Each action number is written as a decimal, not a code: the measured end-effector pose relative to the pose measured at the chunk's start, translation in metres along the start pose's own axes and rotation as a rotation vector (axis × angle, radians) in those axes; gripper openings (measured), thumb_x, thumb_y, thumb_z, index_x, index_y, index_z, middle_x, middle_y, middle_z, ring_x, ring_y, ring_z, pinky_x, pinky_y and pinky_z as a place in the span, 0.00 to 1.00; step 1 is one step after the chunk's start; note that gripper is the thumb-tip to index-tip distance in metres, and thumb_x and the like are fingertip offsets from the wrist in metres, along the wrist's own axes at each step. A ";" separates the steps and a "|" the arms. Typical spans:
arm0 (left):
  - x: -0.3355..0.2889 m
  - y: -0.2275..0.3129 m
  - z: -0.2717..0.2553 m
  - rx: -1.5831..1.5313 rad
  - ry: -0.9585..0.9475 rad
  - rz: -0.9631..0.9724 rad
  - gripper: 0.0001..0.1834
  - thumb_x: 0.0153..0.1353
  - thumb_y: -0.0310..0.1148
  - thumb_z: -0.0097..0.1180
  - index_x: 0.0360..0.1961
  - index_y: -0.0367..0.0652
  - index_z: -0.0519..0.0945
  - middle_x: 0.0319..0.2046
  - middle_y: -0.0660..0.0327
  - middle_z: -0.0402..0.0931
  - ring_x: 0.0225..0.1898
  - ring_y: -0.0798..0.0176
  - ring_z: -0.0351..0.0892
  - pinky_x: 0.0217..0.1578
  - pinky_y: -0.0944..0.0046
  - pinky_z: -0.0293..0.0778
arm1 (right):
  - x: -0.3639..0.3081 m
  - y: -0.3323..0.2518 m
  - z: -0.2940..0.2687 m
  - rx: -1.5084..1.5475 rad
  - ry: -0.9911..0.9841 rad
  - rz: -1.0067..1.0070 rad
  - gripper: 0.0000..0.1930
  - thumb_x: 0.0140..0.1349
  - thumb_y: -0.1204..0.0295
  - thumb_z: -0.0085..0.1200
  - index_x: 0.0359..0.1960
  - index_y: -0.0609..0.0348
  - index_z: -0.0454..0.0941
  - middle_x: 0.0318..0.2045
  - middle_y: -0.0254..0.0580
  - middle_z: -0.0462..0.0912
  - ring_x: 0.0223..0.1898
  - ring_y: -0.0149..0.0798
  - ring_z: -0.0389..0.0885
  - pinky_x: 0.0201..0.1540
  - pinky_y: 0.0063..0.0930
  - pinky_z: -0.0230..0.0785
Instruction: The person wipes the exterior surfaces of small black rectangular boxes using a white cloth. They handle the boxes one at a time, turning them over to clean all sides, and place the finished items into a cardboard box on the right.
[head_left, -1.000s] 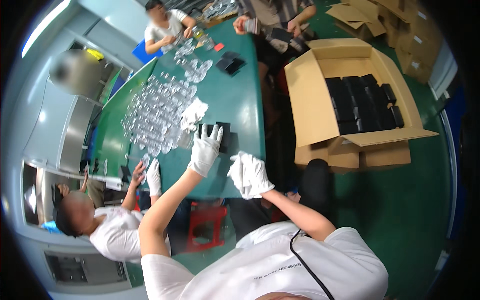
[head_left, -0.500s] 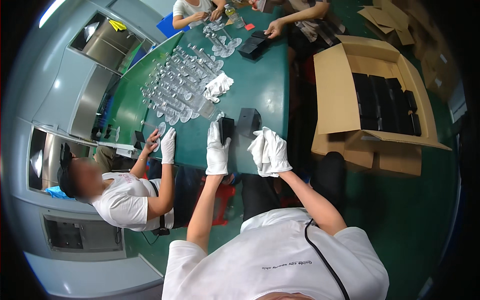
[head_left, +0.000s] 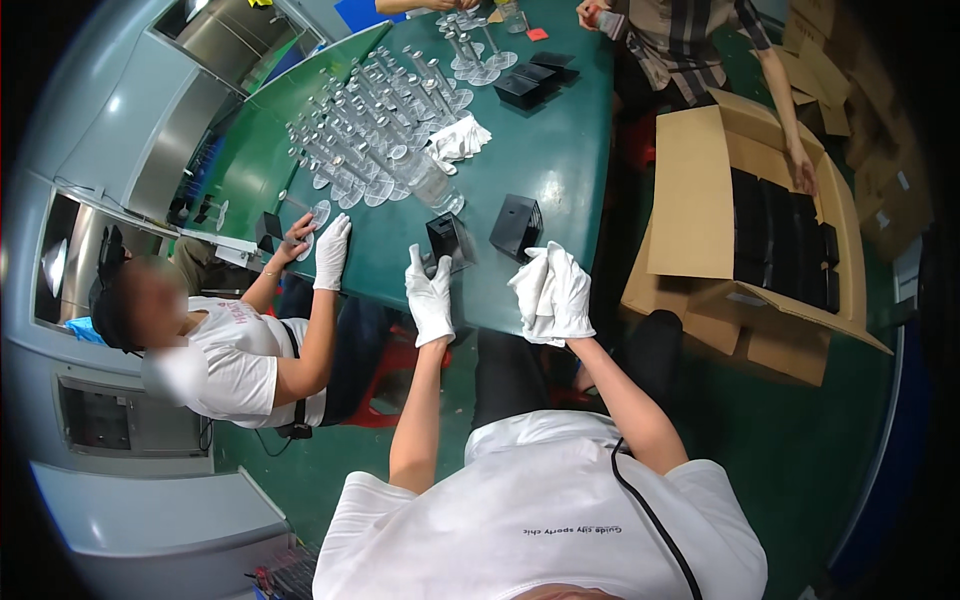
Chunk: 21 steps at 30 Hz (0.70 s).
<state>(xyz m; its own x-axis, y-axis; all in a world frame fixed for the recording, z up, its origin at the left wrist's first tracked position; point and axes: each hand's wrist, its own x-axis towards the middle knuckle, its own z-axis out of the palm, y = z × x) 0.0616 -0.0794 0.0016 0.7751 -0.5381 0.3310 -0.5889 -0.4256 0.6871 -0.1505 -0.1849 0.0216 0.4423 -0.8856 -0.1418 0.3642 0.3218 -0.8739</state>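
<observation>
Along the near edge of the green desk [head_left: 565, 140], the left hand [head_left: 430, 297], in a white glove, is open, thumb and fingers spread at the lower left of a glossy black box [head_left: 447, 238]; whether it touches the box I cannot tell. Just to its right, a second black box [head_left: 514, 226] stands on the desk, near the gloved right hand [head_left: 563, 298], which is closed around a bunched white cloth [head_left: 530, 287]. Beyond the first box are a clear container [head_left: 434, 187], a crumpled white fabric piece [head_left: 463, 139] and a dense group of transparent stemmed pieces [head_left: 372, 130] with round bases. Rightward, a co-worker's hand [head_left: 803, 172] reaches into an open cardboard carton [head_left: 690, 195] holding black boxes [head_left: 765, 230].
</observation>
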 end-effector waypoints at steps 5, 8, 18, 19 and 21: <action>0.000 0.020 -0.012 0.237 0.158 0.323 0.27 0.61 0.39 0.66 0.60 0.44 0.76 0.45 0.48 0.77 0.46 0.47 0.78 0.48 0.52 0.74 | 0.006 0.009 -0.004 -0.194 0.015 -0.200 0.23 0.75 0.56 0.43 0.45 0.66 0.82 0.28 0.40 0.86 0.30 0.29 0.82 0.39 0.23 0.73; -0.010 0.060 -0.019 0.167 0.107 0.388 0.22 0.59 0.34 0.67 0.54 0.43 0.80 0.42 0.51 0.79 0.38 0.51 0.78 0.43 0.54 0.74 | 0.000 -0.004 -0.002 -0.063 0.004 -0.063 0.23 0.74 0.56 0.43 0.44 0.67 0.82 0.27 0.41 0.85 0.29 0.30 0.82 0.36 0.23 0.74; -0.003 0.102 0.017 0.464 -0.094 0.547 0.33 0.51 0.36 0.69 0.60 0.44 0.75 0.33 0.56 0.77 0.36 0.51 0.80 0.38 0.53 0.77 | 0.000 -0.003 0.005 -0.091 0.032 -0.038 0.23 0.74 0.56 0.43 0.43 0.66 0.84 0.28 0.40 0.85 0.29 0.28 0.82 0.38 0.22 0.73; -0.001 0.099 0.026 0.519 -0.146 0.491 0.35 0.51 0.37 0.69 0.62 0.45 0.73 0.33 0.57 0.78 0.36 0.52 0.80 0.37 0.54 0.78 | -0.001 -0.004 0.005 -0.109 0.037 -0.040 0.23 0.75 0.56 0.43 0.43 0.66 0.84 0.28 0.40 0.85 0.30 0.28 0.81 0.39 0.22 0.73; 0.006 0.092 0.040 0.580 -0.211 0.434 0.35 0.52 0.37 0.69 0.62 0.46 0.72 0.32 0.57 0.79 0.36 0.54 0.81 0.36 0.53 0.77 | 0.003 0.007 0.004 -0.144 0.054 -0.097 0.23 0.75 0.57 0.43 0.43 0.65 0.84 0.29 0.39 0.85 0.32 0.28 0.81 0.41 0.23 0.72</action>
<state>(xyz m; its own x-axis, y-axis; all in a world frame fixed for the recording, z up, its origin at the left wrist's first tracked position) 0.0028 -0.1503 0.0411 0.4201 -0.8480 0.3231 -0.9027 -0.4270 0.0531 -0.1434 -0.1839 0.0168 0.3649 -0.9281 -0.0746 0.2805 0.1860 -0.9417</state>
